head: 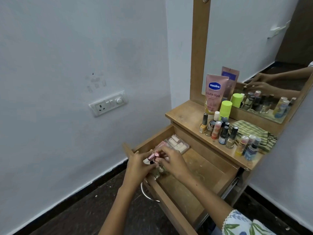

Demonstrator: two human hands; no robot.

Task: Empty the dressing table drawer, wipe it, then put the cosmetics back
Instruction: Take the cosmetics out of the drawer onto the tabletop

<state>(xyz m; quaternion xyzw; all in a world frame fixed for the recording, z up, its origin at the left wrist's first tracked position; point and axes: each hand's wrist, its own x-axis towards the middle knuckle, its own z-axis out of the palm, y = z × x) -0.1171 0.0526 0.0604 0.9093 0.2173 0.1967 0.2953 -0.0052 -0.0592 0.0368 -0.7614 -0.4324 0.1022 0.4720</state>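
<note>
The wooden drawer [211, 168] of the dressing table stands pulled open. My left hand [138, 165] and my right hand [171, 162] meet over its near left corner, both closed around small cosmetics: pink-capped tubes [153, 156] and a small glass bottle [160, 171] beneath them. Which hand holds which item is unclear. A clear pack of pale tubes [177, 144] lies in the drawer's far left corner. The rest of the drawer floor shows bare, scuffed wood.
On the table top [184, 112] stand several nail polish bottles [224, 135], a pink Vaseline tube [212, 94], a green-capped bottle [225, 109] and a striped cloth [252, 133]. A mirror [254, 48] rises behind. Socket panel [108, 103] on the left wall. Metal handle [147, 192] on the drawer front.
</note>
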